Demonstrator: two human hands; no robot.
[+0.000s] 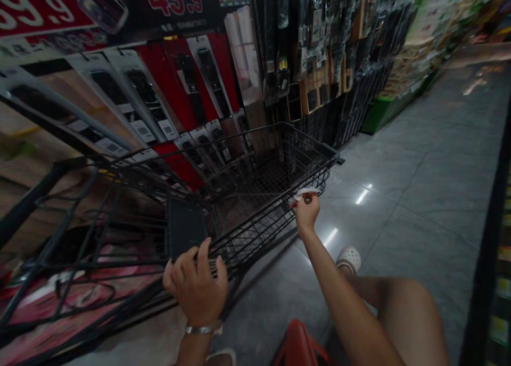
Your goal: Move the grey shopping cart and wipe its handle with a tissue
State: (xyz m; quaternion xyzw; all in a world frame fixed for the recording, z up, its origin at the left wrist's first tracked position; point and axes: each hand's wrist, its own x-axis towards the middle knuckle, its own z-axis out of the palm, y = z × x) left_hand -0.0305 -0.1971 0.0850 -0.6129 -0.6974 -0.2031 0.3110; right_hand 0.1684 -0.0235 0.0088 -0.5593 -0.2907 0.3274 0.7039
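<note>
A black wire shopping cart (pixel 259 225) stretches across the middle of the view. My right hand (pixel 307 214) is closed around a crumpled white wipe (pixel 306 192), at the top rail of the cart's near side toward its far end. My left hand (pixel 196 286), wearing a metal bracelet on the wrist, has its fingers apart over the near rail. Whether its fingertips touch the rail I cannot tell. Just beyond it is a dark flat panel (pixel 186 230) inside the cart. Part of the wipe is hidden by my fingers.
Packaged goods on hooks (pixel 139 89) hang behind the cart under price signs (pixel 175 1). A green-based display (pixel 379 113) stands farther along the grey tiled floor (pixel 407 206). Below me are a red object (pixel 297 344) and my white clog (pixel 349 259).
</note>
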